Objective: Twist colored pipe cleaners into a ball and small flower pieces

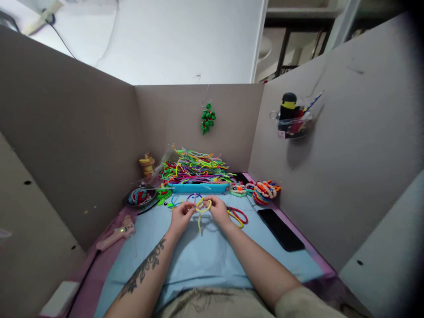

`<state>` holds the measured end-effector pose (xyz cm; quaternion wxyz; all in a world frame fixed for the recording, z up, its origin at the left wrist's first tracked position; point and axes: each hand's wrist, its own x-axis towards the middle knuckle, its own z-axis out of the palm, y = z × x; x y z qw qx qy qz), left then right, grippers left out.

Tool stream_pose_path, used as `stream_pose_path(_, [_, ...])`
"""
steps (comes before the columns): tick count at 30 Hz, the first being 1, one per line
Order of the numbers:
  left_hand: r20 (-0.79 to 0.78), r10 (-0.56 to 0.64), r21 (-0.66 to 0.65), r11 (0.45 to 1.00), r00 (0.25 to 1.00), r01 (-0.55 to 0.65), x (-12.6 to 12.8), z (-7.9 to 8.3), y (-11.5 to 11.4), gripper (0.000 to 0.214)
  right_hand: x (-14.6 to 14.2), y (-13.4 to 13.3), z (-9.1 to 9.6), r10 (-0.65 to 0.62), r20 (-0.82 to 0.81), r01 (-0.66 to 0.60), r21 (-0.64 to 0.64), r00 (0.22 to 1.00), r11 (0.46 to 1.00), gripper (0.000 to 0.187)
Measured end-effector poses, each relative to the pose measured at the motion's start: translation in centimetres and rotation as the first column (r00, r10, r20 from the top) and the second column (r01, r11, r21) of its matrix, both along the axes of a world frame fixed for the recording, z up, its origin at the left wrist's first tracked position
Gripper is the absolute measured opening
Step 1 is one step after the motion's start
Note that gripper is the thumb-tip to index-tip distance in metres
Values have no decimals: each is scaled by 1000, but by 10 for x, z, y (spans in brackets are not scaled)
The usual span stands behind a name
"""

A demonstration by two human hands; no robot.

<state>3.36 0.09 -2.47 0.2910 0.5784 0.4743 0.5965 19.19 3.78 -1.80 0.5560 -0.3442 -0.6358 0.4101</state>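
My left hand (181, 215) and my right hand (219, 209) meet over the light blue mat (205, 260), fingers pinched on a yellow pipe cleaner (201, 211) bent into loops, one end hanging down between the hands. Loose blue and purple pipe cleaners (185, 199) lie just beyond the fingers. Behind them a blue tray (198, 188) carries a heap of bright pipe cleaners (194, 167).
Red-handled scissors (239, 215) and a black phone (280, 229) lie right of the hands. A pink glue gun (115, 234) rests at the left, a metal bowl (141, 197) behind it. Cardboard walls enclose the desk; a green ornament (207, 118) and a clear pen holder (291, 120) hang on them.
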Motion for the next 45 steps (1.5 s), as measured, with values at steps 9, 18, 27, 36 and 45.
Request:
stream_pose_path(9, [48, 60, -8, 998, 997, -60, -1, 6, -1, 22, -18, -6, -9, 43, 24, -43, 21, 999, 999, 32])
stream_pose_path(18, [148, 107, -5, 994, 983, -108, -5, 2, 3, 25, -25, -2, -23, -73, -118, 60, -113, 990, 992, 43])
stream_pose_path(27, [197, 131, 16, 990, 972, -137, -7, 1, 6, 29, -46, -15, -22, 138, -39, -144, -257, 990, 956, 26])
stream_pose_path(36, [511, 248, -59, 965, 823, -254, -23, 5, 14, 34, -36, -43, -14, 123, 581, -216, 94, 804, 972, 11])
stream_pose_path(45, [457, 188, -37, 981, 869, -192, -18, 5, 12, 36, -36, -19, -19, -230, 278, 238, 3, 933, 971, 34])
